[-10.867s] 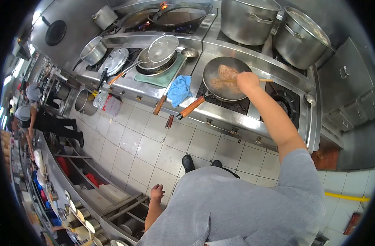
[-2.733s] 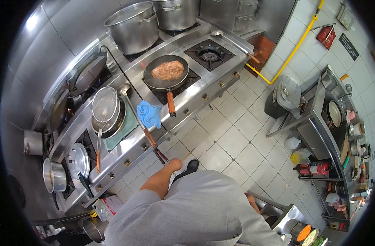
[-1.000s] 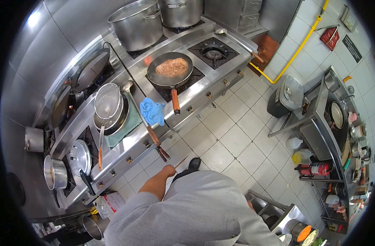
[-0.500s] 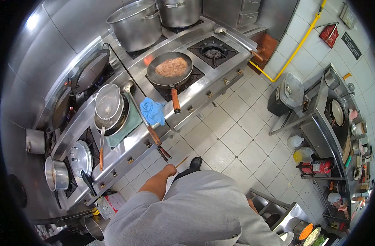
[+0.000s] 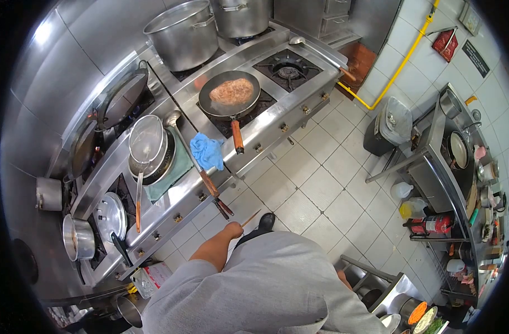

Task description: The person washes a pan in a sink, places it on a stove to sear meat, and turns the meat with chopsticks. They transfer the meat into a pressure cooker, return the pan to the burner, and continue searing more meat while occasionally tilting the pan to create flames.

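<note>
My left hand (image 5: pixel 232 229) hangs low in front of my body, closed round one end of a thin wooden stick (image 5: pixel 251 218) that points away over the floor. Only a sliver of my right hand (image 5: pixel 342 277) shows past the grey shirt, its fingers hidden. On the stove ahead, a frying pan (image 5: pixel 213 92) with a wooden handle holds a flat piece of browned meat (image 5: pixel 232 91). To its left lie a blue cloth (image 5: pixel 206 150), a long ladle (image 5: pixel 174 123) and a wire strainer (image 5: pixel 147 136) over another pan.
Big stockpots (image 5: pixel 182 39) stand at the back. A pot (image 5: pixel 79 238) and a metal lid (image 5: pixel 110 216) are on the near left burners. A bin (image 5: pixel 385 131) stands on the tiled floor. Along the right runs a counter (image 5: pixel 441 172) with pans and utensils; food containers (image 5: pixel 417 313) are behind right.
The view has shifted very slightly. My left hand keeps its hold on the wooden stick, and the pan and meat stay in place.
</note>
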{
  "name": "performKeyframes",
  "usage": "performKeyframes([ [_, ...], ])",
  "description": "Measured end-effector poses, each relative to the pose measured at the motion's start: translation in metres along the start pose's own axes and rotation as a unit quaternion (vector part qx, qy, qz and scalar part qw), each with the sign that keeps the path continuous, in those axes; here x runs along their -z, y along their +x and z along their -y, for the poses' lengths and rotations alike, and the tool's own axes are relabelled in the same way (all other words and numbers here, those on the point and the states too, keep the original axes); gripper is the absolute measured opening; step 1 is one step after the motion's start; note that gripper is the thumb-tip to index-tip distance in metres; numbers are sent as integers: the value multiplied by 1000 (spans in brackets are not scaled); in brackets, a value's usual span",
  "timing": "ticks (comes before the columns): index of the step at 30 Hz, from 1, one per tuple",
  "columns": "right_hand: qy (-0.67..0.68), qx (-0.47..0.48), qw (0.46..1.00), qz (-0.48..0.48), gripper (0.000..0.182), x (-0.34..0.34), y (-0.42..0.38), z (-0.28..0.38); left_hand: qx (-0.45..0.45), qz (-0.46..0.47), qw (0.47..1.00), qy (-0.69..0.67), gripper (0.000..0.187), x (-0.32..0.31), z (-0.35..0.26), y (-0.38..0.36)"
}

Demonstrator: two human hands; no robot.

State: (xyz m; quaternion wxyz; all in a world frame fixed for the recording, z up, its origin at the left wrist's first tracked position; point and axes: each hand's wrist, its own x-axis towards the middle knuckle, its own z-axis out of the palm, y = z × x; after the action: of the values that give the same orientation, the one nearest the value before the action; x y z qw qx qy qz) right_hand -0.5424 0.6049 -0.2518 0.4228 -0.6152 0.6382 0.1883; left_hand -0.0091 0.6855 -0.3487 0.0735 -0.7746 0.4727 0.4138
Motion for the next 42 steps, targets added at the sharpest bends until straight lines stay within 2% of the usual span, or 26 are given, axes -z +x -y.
performKeyframes([
  [2, 15, -6, 1000, -1, 42, -7, 6, -6, 10, 2, 1000, -14, 32, 0, 0, 0],
  [4, -4, 43, 999, -17, 40, -39, 41, -45, 20, 3, 999, -28, 32, 6, -5, -7],
  [7, 49, -5, 999, -10, 38, -40, 40, -44, -16, 34, 998, 49, 32, 15, -9, -16],
  [9, 70, -7, 997, -20, 37, -35, 29, -36, 33, 41, 999, 4, 30, 14, -10, -18],
  [13, 76, -13, 997, -10, 37, -16, 12, -18, 46, 49, 997, 23, 33, 15, -16, -18],
  [15, 53, -10, 998, -12, 38, -21, 13, -23, 11, -60, 996, -65, 41, 33, -48, -31],
  [17, 33, -8, 999, -15, 39, -23, 17, -27, -15, -106, 985, -138, 48, 83, -111, -70],
  [19, -76, 67, 995, 24, 40, -21, 21, -28, -96, -117, 978, -142, 46, 125, -164, -100],
  [21, -70, 46, 996, 36, 39, -7, 12, -12, -218, -196, 942, -162, 45, 170, -199, -124],
  [23, -60, 23, 997, 45, 38, -3, 10, -5, -231, -368, 898, -68, 46, 219, -207, -117],
  [24, -56, 17, 998, 40, 36, -6, 14, -7, -159, -389, 904, -81, 44, 275, -223, -142],
  [25, -52, 11, 998, 34, 34, -8, 15, -9, -148, -439, 879, -114, 42, 308, -214, -125],
  [26, -49, 9, 998, 32, 34, -9, 16, -11, -129, -525, 839, -64, 40, 337, -204, -109],
  [28, -92, 83, 992, 14, 33, -14, 21, -18, -15, -446, 892, -79, 36, 396, -190, -84],
  [30, -75, 81, 994, 10, 33, -22, 26, -28, 22, -355, 935, 2, 32, 434, -184, -55],
  [32, -53, 75, 996, 7, 34, -30, 25, -28, 46, -344, 938, 7, 31, 448, -190, -32],
  [34, 28, -3, 999, -19, 35, -36, 17, -27, 67, -331, 941, 11, 30, 449, -190, -4],
  [37, 74, -16, 997, -5, 37, -38, 6, -27, 89, -354, 931, -9, 32, 446, -168, 20],
  [40, 57, -38, 997, -17, 37, -79, 31, -67, 85, -315, 945, 37, 30, 445, -153, 1],
  [42, 61, -31, 998, -13, 37, -68, 21, -64, 71, -344, 935, 49, 29, 438, -149, -26],
])
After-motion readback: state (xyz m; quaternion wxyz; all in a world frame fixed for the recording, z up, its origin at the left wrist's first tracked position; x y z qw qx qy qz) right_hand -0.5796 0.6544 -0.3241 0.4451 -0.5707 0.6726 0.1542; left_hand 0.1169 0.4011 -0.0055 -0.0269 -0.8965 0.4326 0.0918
